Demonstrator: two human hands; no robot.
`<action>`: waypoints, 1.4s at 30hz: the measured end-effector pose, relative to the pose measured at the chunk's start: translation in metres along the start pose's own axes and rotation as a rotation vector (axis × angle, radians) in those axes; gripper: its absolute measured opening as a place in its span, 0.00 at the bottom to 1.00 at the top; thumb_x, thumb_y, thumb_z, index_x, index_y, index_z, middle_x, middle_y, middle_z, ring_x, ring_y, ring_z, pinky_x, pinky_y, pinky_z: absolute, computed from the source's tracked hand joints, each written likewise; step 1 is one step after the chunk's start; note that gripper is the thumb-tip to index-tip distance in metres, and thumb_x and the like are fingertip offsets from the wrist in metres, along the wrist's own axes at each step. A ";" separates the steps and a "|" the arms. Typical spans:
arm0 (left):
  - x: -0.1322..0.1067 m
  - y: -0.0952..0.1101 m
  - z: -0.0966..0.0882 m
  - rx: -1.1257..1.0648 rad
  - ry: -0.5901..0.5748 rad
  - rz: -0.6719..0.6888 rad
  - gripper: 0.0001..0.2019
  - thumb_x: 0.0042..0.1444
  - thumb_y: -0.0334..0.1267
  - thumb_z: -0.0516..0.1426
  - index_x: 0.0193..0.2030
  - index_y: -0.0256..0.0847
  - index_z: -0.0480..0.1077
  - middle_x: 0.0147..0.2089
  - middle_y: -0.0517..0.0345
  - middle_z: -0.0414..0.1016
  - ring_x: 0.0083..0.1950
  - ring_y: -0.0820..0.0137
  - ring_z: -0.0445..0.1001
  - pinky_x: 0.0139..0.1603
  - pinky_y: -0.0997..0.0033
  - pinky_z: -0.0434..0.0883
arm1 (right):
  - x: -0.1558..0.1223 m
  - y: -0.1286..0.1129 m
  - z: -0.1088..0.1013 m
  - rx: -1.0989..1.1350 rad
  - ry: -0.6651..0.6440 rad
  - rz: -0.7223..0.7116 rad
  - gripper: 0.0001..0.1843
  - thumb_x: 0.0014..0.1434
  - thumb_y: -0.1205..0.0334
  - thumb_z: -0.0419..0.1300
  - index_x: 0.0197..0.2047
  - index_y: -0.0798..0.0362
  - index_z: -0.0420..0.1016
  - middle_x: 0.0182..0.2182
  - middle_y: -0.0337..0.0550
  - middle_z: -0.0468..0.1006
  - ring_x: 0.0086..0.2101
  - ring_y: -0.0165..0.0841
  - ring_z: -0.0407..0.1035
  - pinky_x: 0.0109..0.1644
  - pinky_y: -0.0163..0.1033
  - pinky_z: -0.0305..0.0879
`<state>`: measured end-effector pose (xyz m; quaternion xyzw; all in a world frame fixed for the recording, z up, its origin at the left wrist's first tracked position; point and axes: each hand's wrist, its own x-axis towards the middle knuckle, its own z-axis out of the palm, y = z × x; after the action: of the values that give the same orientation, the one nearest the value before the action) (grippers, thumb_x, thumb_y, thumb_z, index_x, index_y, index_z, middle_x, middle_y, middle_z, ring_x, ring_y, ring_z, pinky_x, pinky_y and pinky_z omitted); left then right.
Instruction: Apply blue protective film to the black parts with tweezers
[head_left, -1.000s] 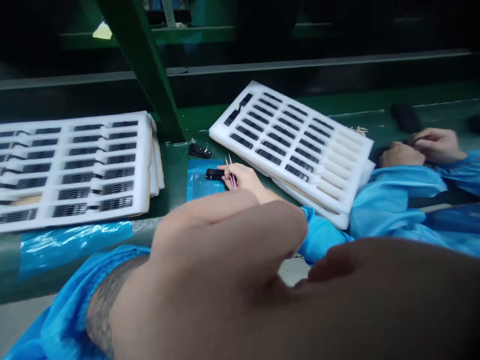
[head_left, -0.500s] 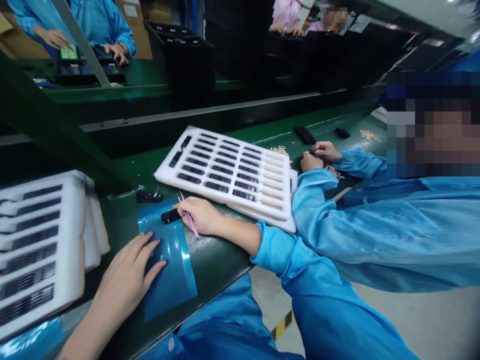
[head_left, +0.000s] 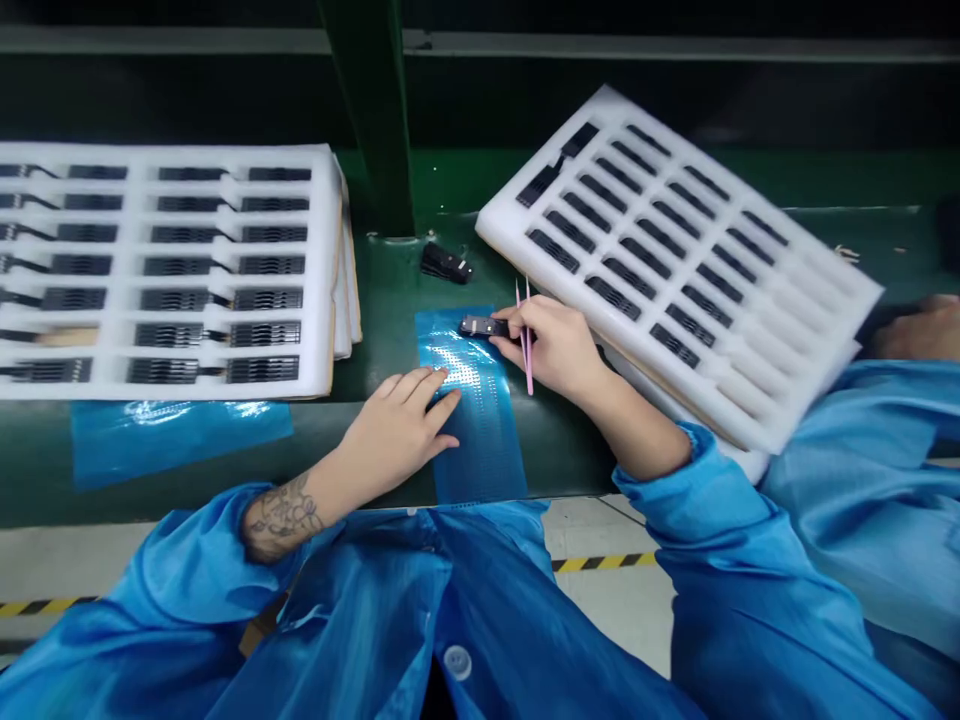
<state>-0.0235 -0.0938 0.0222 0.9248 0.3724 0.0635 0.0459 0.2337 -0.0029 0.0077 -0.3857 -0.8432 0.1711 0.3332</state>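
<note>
My left hand (head_left: 401, 425) lies flat with fingers spread on a blue film sheet (head_left: 476, 420) that carries rows of tiny dots. My right hand (head_left: 551, 345) is closed around pink tweezers (head_left: 525, 330), and its fingertips pinch a small black part (head_left: 480, 326) at the sheet's far end. A second small black part (head_left: 445, 263) lies loose on the green bench behind the sheet.
A stack of white foam trays (head_left: 322, 250) holding black parts sits at the left. Another white foam tray (head_left: 795, 330) lies tilted at the right. A green post (head_left: 371, 110) rises behind. A blue film strip (head_left: 176, 435) lies front left. A co-worker's hand (head_left: 919, 325) and blue sleeve are at right.
The camera has swung down and left to look straight at the bench. My left hand slid further onto the blue sheet. My right hand still holds the tweezers and black part.
</note>
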 end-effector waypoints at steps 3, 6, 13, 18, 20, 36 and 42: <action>0.000 0.005 -0.006 -0.014 0.058 0.027 0.23 0.63 0.46 0.62 0.59 0.34 0.71 0.62 0.39 0.72 0.62 0.51 0.72 0.58 0.51 0.75 | 0.013 -0.006 0.007 0.057 0.011 -0.022 0.12 0.61 0.63 0.64 0.32 0.48 0.63 0.37 0.46 0.82 0.43 0.41 0.79 0.44 0.45 0.73; 0.003 0.000 -0.014 -0.033 0.241 -0.005 0.13 0.64 0.38 0.60 0.52 0.35 0.73 0.54 0.43 0.76 0.55 0.56 0.75 0.54 0.56 0.76 | 0.028 -0.007 0.021 0.057 -0.064 -0.081 0.11 0.63 0.62 0.62 0.32 0.48 0.63 0.38 0.46 0.82 0.43 0.40 0.78 0.45 0.44 0.72; 0.034 -0.037 0.000 -0.045 0.230 -0.213 0.16 0.66 0.33 0.55 0.59 0.33 0.71 0.65 0.35 0.68 0.63 0.50 0.69 0.60 0.49 0.73 | 0.026 -0.004 0.020 0.018 -0.059 -0.119 0.10 0.61 0.62 0.65 0.35 0.49 0.65 0.47 0.51 0.83 0.49 0.45 0.76 0.50 0.50 0.71; 0.040 -0.051 0.013 -0.068 0.151 -0.192 0.14 0.68 0.39 0.54 0.53 0.38 0.76 0.64 0.38 0.69 0.60 0.50 0.70 0.55 0.47 0.73 | 0.003 -0.022 0.004 0.051 0.107 -0.018 0.12 0.59 0.62 0.66 0.33 0.48 0.64 0.41 0.48 0.84 0.42 0.42 0.78 0.48 0.50 0.71; 0.038 -0.053 0.013 -0.082 0.148 -0.167 0.15 0.68 0.43 0.55 0.54 0.39 0.75 0.64 0.40 0.69 0.61 0.49 0.69 0.56 0.47 0.72 | -0.003 -0.022 0.005 0.075 0.002 -0.064 0.13 0.60 0.60 0.67 0.34 0.48 0.65 0.43 0.49 0.84 0.43 0.42 0.78 0.46 0.48 0.70; 0.050 -0.080 0.027 -0.262 0.324 -0.107 0.19 0.65 0.52 0.49 0.51 0.49 0.75 0.58 0.41 0.72 0.54 0.41 0.70 0.53 0.34 0.68 | 0.016 -0.002 -0.007 -0.094 -0.482 -0.116 0.14 0.71 0.49 0.54 0.41 0.50 0.70 0.44 0.46 0.79 0.52 0.37 0.66 0.53 0.40 0.56; 0.048 -0.076 0.020 -0.296 0.374 -0.076 0.15 0.62 0.51 0.51 0.45 0.56 0.78 0.51 0.48 0.77 0.50 0.45 0.74 0.51 0.36 0.69 | 0.018 -0.004 -0.003 0.130 -0.474 -0.044 0.13 0.66 0.50 0.61 0.35 0.48 0.67 0.43 0.45 0.80 0.47 0.36 0.71 0.54 0.39 0.62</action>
<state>-0.0381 -0.0068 -0.0035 0.8654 0.3955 0.2858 0.1135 0.2256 0.0084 0.0199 -0.2941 -0.8933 0.3032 0.1538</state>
